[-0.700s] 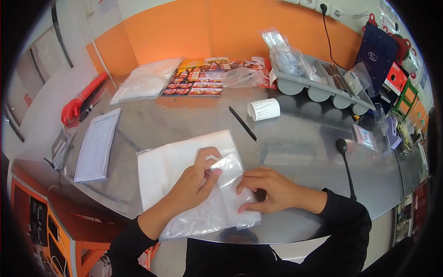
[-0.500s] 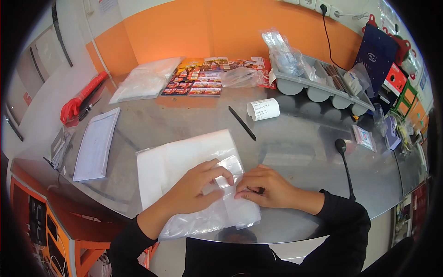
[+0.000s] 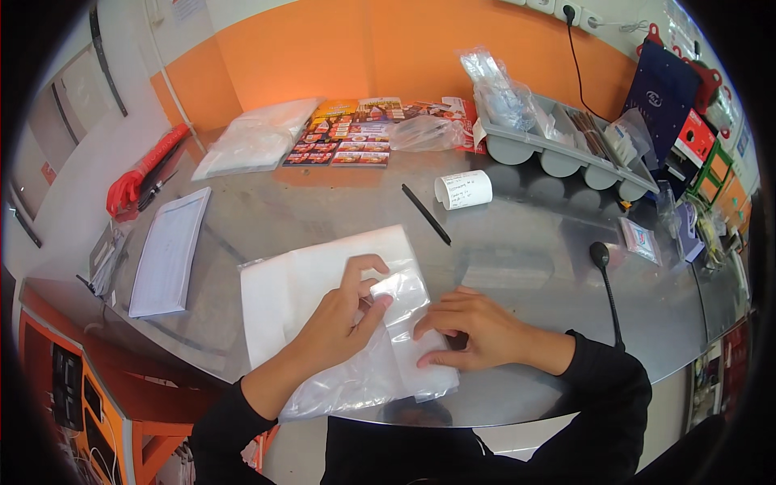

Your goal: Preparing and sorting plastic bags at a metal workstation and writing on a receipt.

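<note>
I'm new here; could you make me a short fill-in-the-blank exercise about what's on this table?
1. The left hand and right hand are at the clear plastic; the sleeves are ____.
2. The pen lies to the ____ of the curled paper.
3. Behind the printed flyers, the wall is ____.
4. The compartment tray is ____.

Missing words: black; left; orange; grey.

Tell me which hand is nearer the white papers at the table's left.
Left. The left hand is over the clear plastic, right of the papers; the right hand is farther away, at the plastic's right side.
</note>
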`<state>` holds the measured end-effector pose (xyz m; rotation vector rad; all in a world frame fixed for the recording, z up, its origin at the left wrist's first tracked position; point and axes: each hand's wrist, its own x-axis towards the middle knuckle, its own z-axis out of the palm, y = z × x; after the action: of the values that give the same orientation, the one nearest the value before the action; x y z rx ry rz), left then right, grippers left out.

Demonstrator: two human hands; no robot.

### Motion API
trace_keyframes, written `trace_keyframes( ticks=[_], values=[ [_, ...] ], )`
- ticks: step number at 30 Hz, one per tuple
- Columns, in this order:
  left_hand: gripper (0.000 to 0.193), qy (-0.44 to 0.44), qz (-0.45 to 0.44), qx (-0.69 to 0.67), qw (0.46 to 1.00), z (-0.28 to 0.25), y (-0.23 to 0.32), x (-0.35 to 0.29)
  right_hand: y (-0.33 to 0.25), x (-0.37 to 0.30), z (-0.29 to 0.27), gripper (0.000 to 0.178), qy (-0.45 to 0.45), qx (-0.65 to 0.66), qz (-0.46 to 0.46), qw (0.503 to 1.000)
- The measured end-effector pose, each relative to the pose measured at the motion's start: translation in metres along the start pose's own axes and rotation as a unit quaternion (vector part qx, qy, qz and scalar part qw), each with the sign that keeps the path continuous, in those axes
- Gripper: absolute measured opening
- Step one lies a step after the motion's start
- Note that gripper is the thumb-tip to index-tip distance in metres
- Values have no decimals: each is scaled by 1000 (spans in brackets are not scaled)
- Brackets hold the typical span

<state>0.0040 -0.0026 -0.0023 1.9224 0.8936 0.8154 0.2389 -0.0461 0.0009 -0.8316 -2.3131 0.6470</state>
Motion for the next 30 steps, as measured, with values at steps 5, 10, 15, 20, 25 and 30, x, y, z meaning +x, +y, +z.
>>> trace_keyframes(
  ticks=[5, 10, 15, 20, 25, 30],
  values=[
    [17, -124, 151, 118, 974, -11, 1, 4, 19, -4, 11, 10, 19, 19, -23, 999],
    [16, -84, 130, 143, 977, -5, 16, -3, 24, -5, 25, 9, 82, 334, 175, 922],
    [15, -50, -3, 31, 998, -3, 6, 2, 14, -4, 9, 11, 167, 256, 40, 951],
    [13, -26, 10, 16, 999, -4, 12, 2, 1, 0, -3, 17, -55, 3, 10, 998],
    [18, -125, 98, 122, 980, -13, 8, 2, 8, -2, 9, 12, -12, 48, 23, 999],
    [16, -86, 198, 181, 959, -6, 15, -2, 16, -5, 18, 7, 55, 251, 195, 947]
  ],
)
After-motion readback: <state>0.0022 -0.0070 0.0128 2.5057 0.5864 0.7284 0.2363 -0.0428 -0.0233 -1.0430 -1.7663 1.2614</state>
